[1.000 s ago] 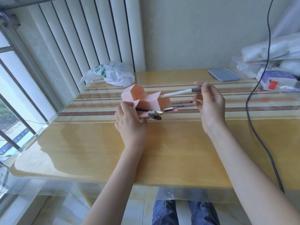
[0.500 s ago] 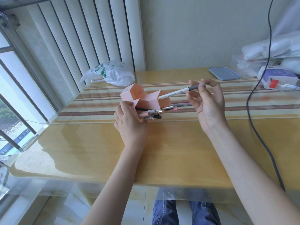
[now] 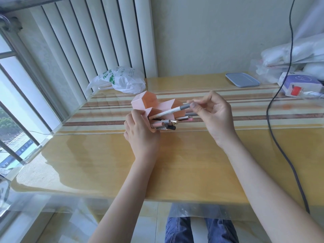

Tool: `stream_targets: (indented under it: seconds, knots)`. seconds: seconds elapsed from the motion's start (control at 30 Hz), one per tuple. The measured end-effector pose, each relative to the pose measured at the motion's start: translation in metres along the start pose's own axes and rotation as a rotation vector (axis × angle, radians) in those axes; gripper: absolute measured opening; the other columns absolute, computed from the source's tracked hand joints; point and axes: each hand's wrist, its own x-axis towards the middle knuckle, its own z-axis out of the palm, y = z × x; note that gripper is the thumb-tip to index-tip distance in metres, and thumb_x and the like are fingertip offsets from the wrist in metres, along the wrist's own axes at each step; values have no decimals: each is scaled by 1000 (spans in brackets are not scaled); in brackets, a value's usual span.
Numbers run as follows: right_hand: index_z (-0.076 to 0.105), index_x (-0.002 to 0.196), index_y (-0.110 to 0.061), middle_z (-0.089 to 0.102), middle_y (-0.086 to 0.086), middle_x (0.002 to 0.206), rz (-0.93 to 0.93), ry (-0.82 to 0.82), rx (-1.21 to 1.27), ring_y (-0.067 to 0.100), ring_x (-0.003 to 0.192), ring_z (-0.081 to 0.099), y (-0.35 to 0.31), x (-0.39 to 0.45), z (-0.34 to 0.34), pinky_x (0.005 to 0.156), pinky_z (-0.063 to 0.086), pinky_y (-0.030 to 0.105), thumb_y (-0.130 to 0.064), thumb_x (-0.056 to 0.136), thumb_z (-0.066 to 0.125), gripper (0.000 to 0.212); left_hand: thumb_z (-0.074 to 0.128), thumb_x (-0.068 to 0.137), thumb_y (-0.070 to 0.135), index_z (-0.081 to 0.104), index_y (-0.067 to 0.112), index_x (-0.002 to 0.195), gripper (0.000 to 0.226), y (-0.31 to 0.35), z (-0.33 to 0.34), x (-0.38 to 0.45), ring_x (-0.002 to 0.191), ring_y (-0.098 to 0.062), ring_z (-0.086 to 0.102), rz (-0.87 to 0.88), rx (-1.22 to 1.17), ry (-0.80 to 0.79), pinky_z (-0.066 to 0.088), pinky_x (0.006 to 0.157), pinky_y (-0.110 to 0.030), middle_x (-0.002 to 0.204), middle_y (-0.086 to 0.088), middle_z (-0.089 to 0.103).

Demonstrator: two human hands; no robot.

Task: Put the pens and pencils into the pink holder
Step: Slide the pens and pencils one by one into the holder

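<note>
On the table (image 3: 105, 163), the left hand (image 3: 140, 135) curls around the near side of the pink holder (image 3: 154, 107), which lies tipped with pens and pencils (image 3: 164, 125) poking from its opening. The right hand (image 3: 215, 116) pinches a white pen (image 3: 170, 112) by its grey end, tip at the holder's mouth. The pen looks light, stiff and smooth, so gripping near the end suits sliding it in.

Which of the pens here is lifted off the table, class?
The white pen with the grey end, pinched by the right hand. The other pens lie by the pink holder.
</note>
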Motion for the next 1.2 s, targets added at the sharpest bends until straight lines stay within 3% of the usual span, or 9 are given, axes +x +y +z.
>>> stream_targets:
  seconds: [0.23, 0.33, 0.43, 0.53, 0.6, 0.8, 0.9, 1.1, 1.2]
  knots:
    - [68, 76, -25, 71, -10, 89, -215, -119, -516, 12, 98, 61, 16, -11, 15, 81, 48, 23, -16, 77, 77, 12, 64, 66, 0, 43, 16, 106, 49, 1, 2, 0, 105, -28, 41, 18, 14, 8, 30, 84, -38, 110, -5, 46]
    - [73, 91, -30, 71, -13, 97, -165, -85, -452, 15, 100, 60, 18, -7, 12, 84, 49, 32, -28, 87, 66, 8, 64, 65, -1, 42, 16, 106, 49, 0, 1, -1, 106, -28, 40, 21, 5, 6, 30, 84, -37, 111, -5, 46]
    - [69, 98, -28, 69, -14, 105, -84, 49, -394, 6, 93, 59, 14, 3, -5, 78, 43, 25, -7, 93, 51, 28, 64, 64, -2, 42, 15, 107, 51, 0, 0, 0, 107, -27, 39, 7, -9, 2, 30, 85, -37, 111, -5, 46]
    - [63, 119, -29, 56, -12, 128, 108, -241, -548, 3, 105, 52, 19, 3, -12, 80, 39, 9, 16, 84, 39, 62, 64, 64, -1, 41, 15, 106, 51, 0, 0, 0, 106, -27, 39, 1, -17, 3, 30, 86, -38, 111, -5, 45]
    - [59, 127, -26, 46, -12, 137, 156, -422, -570, 4, 114, 50, 24, 0, -8, 75, 40, 6, 14, 85, 47, 59, 61, 64, -2, 40, 14, 105, 49, -1, -1, 0, 106, -28, 39, -15, -35, 5, 29, 84, -36, 110, -6, 45]
    - [69, 97, -37, 47, -22, 113, 6, -289, -551, 18, 117, 44, 28, 3, -4, 95, 42, 26, -13, 80, 74, 30, 57, 65, -3, 40, 12, 104, 44, 0, -2, 1, 106, -30, 39, -48, -82, 9, 30, 83, -37, 110, -7, 45]
    - [72, 93, -27, 50, -17, 99, -69, -216, -511, 6, 95, 51, 25, 0, 3, 75, 43, 8, -9, 75, 77, 26, 58, 65, -2, 40, 13, 105, 47, 0, -2, 0, 107, -29, 38, -23, -55, -9, 30, 83, -38, 111, -8, 45]
    - [73, 89, 1, 71, -5, 78, 65, -100, -203, 1, 64, 65, 16, 1, 1, 66, 50, 13, -6, 79, 73, 12, 55, 71, -1, 40, 11, 103, 38, 3, -5, 1, 105, -30, 39, -65, -107, 27, 31, 83, -39, 109, -8, 45]
    - [72, 91, 0, 71, 2, 77, 125, -54, -87, 7, 64, 66, 15, 1, 1, 66, 56, 19, -5, 84, 69, 9, 54, 73, 0, 41, 10, 102, 33, 4, -5, 0, 103, -31, 40, -47, -103, 35, 33, 82, -40, 108, -9, 46]
